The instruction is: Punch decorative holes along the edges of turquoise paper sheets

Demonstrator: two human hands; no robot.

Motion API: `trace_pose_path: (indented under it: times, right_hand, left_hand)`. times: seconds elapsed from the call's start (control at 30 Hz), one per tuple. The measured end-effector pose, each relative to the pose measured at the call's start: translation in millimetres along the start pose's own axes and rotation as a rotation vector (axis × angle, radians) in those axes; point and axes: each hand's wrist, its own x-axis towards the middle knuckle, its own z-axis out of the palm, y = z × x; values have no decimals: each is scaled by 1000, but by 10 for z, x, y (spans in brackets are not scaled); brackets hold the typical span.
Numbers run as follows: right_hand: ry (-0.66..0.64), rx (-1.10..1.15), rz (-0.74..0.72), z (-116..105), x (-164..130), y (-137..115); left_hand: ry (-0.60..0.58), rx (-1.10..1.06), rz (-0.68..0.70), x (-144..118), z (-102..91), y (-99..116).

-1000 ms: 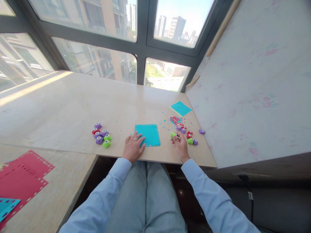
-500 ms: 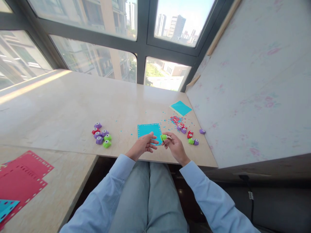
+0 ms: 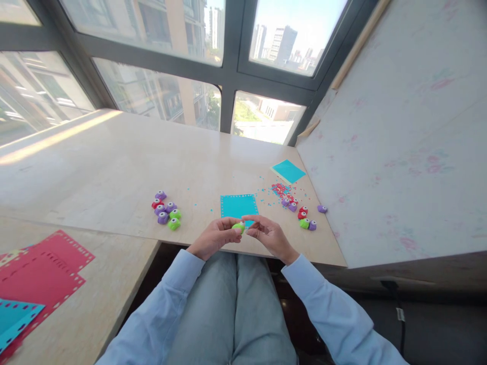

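My left hand (image 3: 217, 235) is closed on a small green craft hole punch (image 3: 238, 227), gripped between thumb and fingers. My right hand (image 3: 271, 237) is beside it with thumb and index finger apart, the index fingertip at the punch's upper edge; whether it touches is too small to tell. Just beyond both hands lies a blue sheet of paper (image 3: 239, 205) with punched holes along its top and side edges. Its near edge is partly hidden by my hands.
Several purple, red and green punches (image 3: 163, 218) sit to the left. More punches (image 3: 303, 215) stand at right, by a pile of red and blue paper bits (image 3: 281, 190). Behind is a blue paper stack (image 3: 289, 171). Punched red sheets (image 3: 45, 274) lie far left.
The green punch has passed from my right hand to my left, which has closed on it. My right fingers have loosened. The view has shifted slightly.
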Motion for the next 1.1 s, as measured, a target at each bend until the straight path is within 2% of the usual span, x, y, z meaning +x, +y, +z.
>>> trace_pose_path:
  times: [0.17,0.23,0.3,0.4,0.5,0.63,0.77,0.9,1.1]
  right_hand:
    - [164,-113,13,-203,28,182]
    - [231,-212,22,-296,23,289]
    - [270,-323,8,-363,7,395]
    - [330,-422,29,-395,-19,537]
    - [390,-378,128,-375,-3,621]
    - [404,-96,279,-364,92,621]
    - [403,172,403,-384,179,563]
    - [382,348,419,-390,209,515]
    - [344,481,464,-394,230,459]
  left_hand:
    - [398,463,280,0,-336,-90]
    - [495,674,387,7,-513,-124]
    - [536,865,451,18,-668,-151]
    - [543,990,479,44,-807,-195]
    - [514,994,467,71,-831,-256]
    - [476,1034,473,90,-782,-320]
    - [488,1065,473,90,-746,-312]
    - [487,1091,449,81,-728,-279]
    - [517,1129,456,76,-714,-307]
